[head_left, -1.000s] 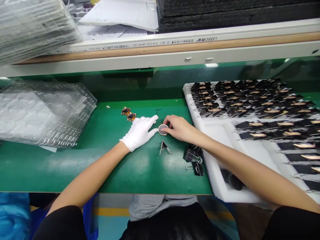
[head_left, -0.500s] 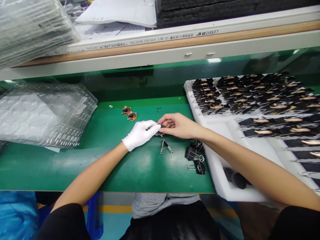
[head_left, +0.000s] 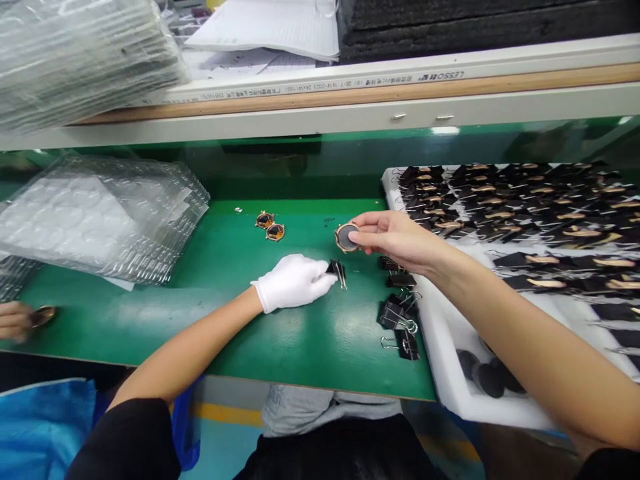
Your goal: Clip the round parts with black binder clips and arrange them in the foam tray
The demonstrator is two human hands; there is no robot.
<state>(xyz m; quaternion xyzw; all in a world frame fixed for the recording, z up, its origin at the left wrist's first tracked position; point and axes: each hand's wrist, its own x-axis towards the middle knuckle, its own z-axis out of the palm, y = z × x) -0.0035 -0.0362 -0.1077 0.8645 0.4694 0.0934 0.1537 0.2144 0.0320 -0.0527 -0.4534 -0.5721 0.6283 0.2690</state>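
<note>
My right hand (head_left: 393,237) pinches a round watch case (head_left: 345,233) with a gold-coloured rim and a dark disc on the side facing me, held over the green bench. Below and left of it, my left hand (head_left: 294,283), in a white glove, has its thumb and fingers on a black binder clip (head_left: 341,272) with silver handles. Beyond the glove lie two gold-rimmed watch cases (head_left: 275,231) with dark and amber insides. Several loose black binder clips (head_left: 397,313) lie under and beside my right wrist.
A white foam tray (head_left: 443,380) on the right carries rows of clipped watch cases (head_left: 485,200) and several black discs (head_left: 487,380). Clear plastic trays (head_left: 150,227) are stacked at left. Another person's hand (head_left: 14,320) holds a gold-coloured piece (head_left: 44,315) there. A shelf (head_left: 300,120) spans the back.
My hands have moved apart. The right has lifted the watch case up and right; the left has let go of it and taken the binder clip. Another person's hand has appeared at left.
</note>
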